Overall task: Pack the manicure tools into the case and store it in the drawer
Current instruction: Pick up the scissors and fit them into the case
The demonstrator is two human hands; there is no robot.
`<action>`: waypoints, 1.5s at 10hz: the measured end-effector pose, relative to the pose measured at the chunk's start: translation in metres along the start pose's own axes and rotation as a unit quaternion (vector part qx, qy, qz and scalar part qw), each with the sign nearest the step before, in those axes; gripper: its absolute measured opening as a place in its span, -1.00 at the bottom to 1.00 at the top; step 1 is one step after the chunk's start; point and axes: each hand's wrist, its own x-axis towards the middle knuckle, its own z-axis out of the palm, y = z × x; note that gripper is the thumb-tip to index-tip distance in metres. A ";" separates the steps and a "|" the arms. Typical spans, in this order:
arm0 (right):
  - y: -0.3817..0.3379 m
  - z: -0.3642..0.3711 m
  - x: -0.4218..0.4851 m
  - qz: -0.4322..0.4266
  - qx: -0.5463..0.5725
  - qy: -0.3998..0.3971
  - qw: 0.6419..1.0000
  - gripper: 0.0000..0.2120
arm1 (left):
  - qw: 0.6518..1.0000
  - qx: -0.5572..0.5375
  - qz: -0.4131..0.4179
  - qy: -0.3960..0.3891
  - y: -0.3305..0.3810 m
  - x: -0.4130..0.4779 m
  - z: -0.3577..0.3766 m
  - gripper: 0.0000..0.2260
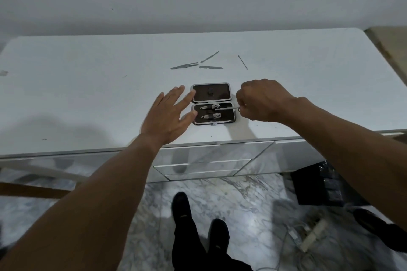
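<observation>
Clippers [211, 111] — two; loose tools [196, 65] — four

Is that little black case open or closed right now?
Open. The case lies flat on the white table, both dark halves facing up, with two nail clippers strapped in the near half.

right hand [262, 100] hides tool's [229, 108] grip end | far tools [198, 64] too small to identify

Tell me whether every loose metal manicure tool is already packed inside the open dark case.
No: four slim metal tools lie on the white tabletop.
</observation>
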 end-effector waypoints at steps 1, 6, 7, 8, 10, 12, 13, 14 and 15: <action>-0.005 -0.002 0.002 0.001 0.004 -0.009 1.000 -0.83 | 1.000 0.001 0.001 0.004 -0.001 0.001 0.000 -0.45; -0.011 -0.005 0.008 0.001 -0.010 -0.023 1.000 -0.91 | 1.000 0.000 0.000 0.008 -0.001 0.000 0.001 -0.46; -0.010 -0.007 0.004 0.007 -0.010 -0.030 0.999 -0.87 | 1.000 0.006 0.002 0.008 -0.001 0.001 0.002 -0.47; -0.010 -0.007 0.003 0.011 -0.005 -0.028 1.000 -0.85 | 1.000 0.004 0.002 0.006 -0.001 0.001 0.002 -0.47; -0.015 -0.002 0.007 0.009 0.002 -0.016 1.000 -0.82 | 1.000 0.003 0.000 0.006 -0.002 0.000 0.002 -0.47; -0.017 0.001 0.009 0.010 0.017 -0.010 1.000 -0.81 | 1.000 0.002 0.002 0.009 -0.002 0.000 0.003 -0.47; -0.020 0.001 0.011 0.007 0.027 -0.007 1.000 -0.82 | 1.000 0.001 0.002 0.010 -0.002 0.001 0.002 -0.47; -0.023 0.003 0.014 0.000 0.028 -0.004 1.000 -0.83 | 1.000 0.000 0.001 0.009 -0.002 0.001 0.002 -0.47; -0.024 0.005 0.016 -0.003 0.033 -0.002 0.999 -0.83 | 1.000 0.000 0.000 0.009 -0.001 0.000 0.002 -0.46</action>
